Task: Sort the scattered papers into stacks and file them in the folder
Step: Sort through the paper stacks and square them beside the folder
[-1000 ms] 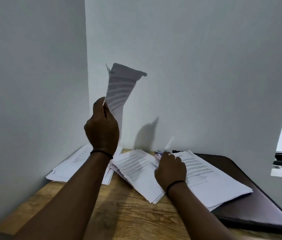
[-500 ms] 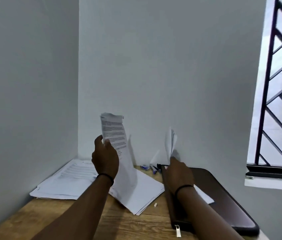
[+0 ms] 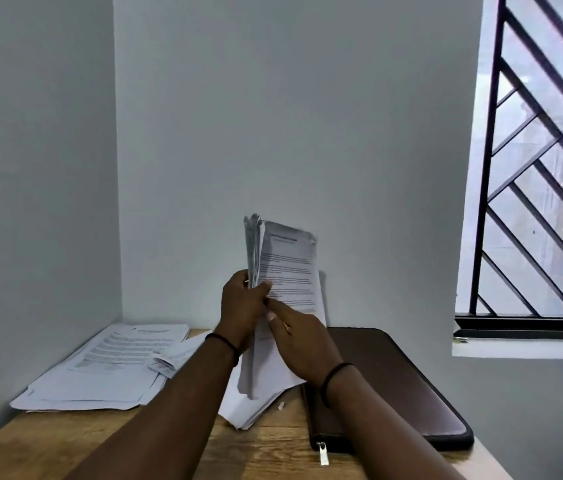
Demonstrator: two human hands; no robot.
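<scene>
A person's two hands meet above a wooden counter point(image 3: 65, 448), holding a sheaf of printed papers point(image 3: 283, 268) upright against a plain pale wall point(image 3: 290, 116). The left hand point(image 3: 243, 308) grips the sheaf at its near edge, thumb curled across the front sheet, while the pages fan apart at the top into thin, slightly curled edges. The right hand point(image 3: 302, 341), just below and touching the left, closes its fingers around the lower part of the same sheets, which droop softly beneath it. Each wrist wears a thin dark band.

To the left of the hands, a loose, flat stack of sheets point(image 3: 107, 368) lies spread on the counter, lines of small print visible on top and one corner curled up. Directly beneath the hands, a second pile of white pages point(image 3: 256, 407) rests at an angle on the grained wood. To the right of the right hand lies a dark brown folder point(image 3: 408, 386), flat and closed, smooth with rounded corners, a metal zip pull point(image 3: 322, 452) hanging off its near end. A small white scrap point(image 3: 280, 406) sits between the pile and the folder. Farther right, a window point(image 3: 536, 161) with dark diagonal metal bars admits daylight.
</scene>
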